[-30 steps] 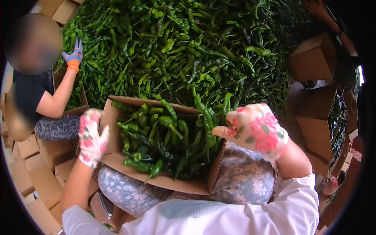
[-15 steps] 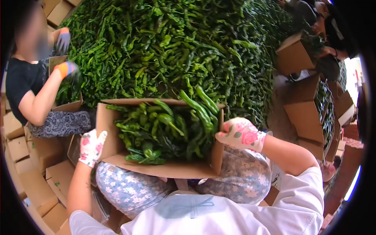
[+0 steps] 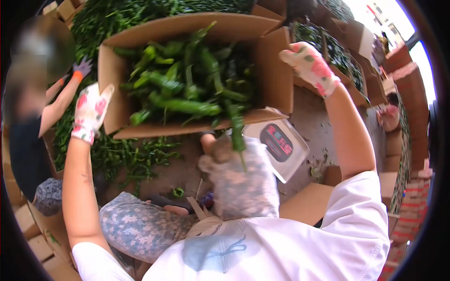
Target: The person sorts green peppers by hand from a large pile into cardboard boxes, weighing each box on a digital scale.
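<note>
Between my two hands hangs an open cardboard box (image 3: 275, 77), lifted over my knees and tilted toward me. Long green peppers (image 3: 185, 107) fill much of it, and one dangles over the near edge. My left hand (image 3: 91, 111), in a white glove with pink flowers, grips the box's left end, with its thumb at the edge and some fingers hidden. At the right end, my right hand (image 3: 311, 68), in a matching glove, holds the upper corner of the wall. The peppers are blurred by motion.
A large heap of green peppers (image 3: 108, 18) spreads beyond the box. A co-worker's gloved hand (image 3: 82, 68) reaches out at left. Below the box lies a pale flat panel with a dark printed label (image 3: 279, 142). Pepper-filled cartons (image 3: 344, 58) line the right; an open carton (image 3: 307, 203) sits near my right side.
Both my hands have raised the box off my lap and away from me. My view has turned rightward, showing more floor and cartons. The co-worker at left has reached forward.
</note>
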The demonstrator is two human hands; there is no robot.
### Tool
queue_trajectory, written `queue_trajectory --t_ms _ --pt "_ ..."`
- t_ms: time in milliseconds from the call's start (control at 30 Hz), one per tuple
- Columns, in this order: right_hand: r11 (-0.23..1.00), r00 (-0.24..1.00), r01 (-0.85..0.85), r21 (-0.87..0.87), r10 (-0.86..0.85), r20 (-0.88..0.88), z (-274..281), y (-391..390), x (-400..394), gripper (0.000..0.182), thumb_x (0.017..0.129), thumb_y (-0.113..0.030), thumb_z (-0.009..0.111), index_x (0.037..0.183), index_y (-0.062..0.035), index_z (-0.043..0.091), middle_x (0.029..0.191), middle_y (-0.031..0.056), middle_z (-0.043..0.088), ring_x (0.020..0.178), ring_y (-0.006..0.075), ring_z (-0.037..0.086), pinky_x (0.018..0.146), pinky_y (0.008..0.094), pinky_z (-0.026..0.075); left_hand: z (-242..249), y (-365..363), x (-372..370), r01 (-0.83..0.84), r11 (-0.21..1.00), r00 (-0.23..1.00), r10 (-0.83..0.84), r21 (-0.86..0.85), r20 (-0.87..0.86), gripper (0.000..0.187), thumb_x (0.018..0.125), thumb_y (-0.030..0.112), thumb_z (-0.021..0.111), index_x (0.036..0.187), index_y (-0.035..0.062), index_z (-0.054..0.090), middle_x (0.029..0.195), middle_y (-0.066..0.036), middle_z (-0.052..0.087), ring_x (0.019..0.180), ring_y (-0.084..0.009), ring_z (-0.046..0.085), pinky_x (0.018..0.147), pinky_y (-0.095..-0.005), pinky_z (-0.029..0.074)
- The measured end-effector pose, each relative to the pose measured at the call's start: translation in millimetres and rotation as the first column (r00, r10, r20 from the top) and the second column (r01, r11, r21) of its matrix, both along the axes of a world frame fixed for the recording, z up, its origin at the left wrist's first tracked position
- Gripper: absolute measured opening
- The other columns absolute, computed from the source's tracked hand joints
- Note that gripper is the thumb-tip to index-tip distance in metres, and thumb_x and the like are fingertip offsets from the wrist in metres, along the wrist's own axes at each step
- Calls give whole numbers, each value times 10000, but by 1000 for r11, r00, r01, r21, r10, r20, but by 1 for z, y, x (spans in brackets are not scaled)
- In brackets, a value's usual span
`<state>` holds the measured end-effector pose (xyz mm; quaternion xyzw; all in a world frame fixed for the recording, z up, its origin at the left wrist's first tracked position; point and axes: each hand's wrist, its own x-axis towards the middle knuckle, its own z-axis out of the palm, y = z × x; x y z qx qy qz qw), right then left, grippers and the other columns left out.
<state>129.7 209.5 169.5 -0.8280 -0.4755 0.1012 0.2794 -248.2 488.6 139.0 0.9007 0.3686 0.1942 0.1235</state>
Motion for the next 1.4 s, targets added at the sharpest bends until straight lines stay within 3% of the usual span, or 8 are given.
queue_trajectory --t_ms 233,300,533,767,833,933,1267,1400 --pt "994 999 28 105 -31 25 -42 -209 87 121 828 -136 567 735 -60 549 568 -49 399 518 71 437 462 260 362 21 -67 204 388 921 837 -371 -41 -402 468 857 404 448 913 -14 653 930 -253 629 849 -388 614 748 -442 479" --pt "776 707 625 -85 -609 -359 -50 -240 67 135 827 -155 588 727 -74 546 554 -61 410 471 68 432 439 255 339 8 -102 242 432 895 775 -430 -108 -463 429 846 353 461 965 -10 656 989 -242 633 906 -374 621 789 -432 490" --pt "663 676 702 -261 -735 -52 -116 -310 46 337 807 -325 617 695 -9 581 622 52 546 601 163 513 605 318 423 -57 -164 284 420 891 745 -446 -172 -495 486 889 450 448 1016 26 648 992 -201 648 998 -345 603 846 -417 464" --pt "862 792 505 -44 -442 420 -33 -275 -35 470 795 -348 685 1135 -50 554 1179 139 558 1018 316 578 866 375 464 -43 -122 213 250 670 954 -293 -699 60 650 865 639 483 1239 110 538 1020 -68 567 638 -79 476 528 -219 382" --pt "995 975 -98 -23 101 197 -21 -266 -59 511 725 -244 743 1166 -61 559 1222 120 538 1083 323 545 921 381 447 -49 -95 185 240 654 971 -174 -718 166 581 877 564 546 1216 93 531 965 -40 548 601 -50 473 452 -178 336" --pt "963 919 -155 -220 222 326 -36 -255 -82 557 670 -180 763 1181 -86 562 1219 104 532 1096 307 533 913 399 455 -48 -77 154 146 645 987 -48 -750 151 579 878 541 567 1217 74 519 938 -17 540 583 -25 462 427 -162 316" --pt "950 874 -224 216 98 476 -65 -228 -109 395 646 -18 733 1012 -13 586 967 146 607 840 302 621 708 355 522 -50 -133 195 352 604 925 -339 -715 169 630 876 558 550 1262 62 505 994 -47 539 672 -34 467 507 -147 369" --pt "975 840 -15 223 -108 531 -61 -229 -112 332 627 -145 770 912 -73 616 915 85 602 788 298 610 668 394 515 -43 -178 243 229 805 803 -474 -547 -361 623 832 642 517 1006 48 591 735 -42 588 595 -145 581 520 -275 452"
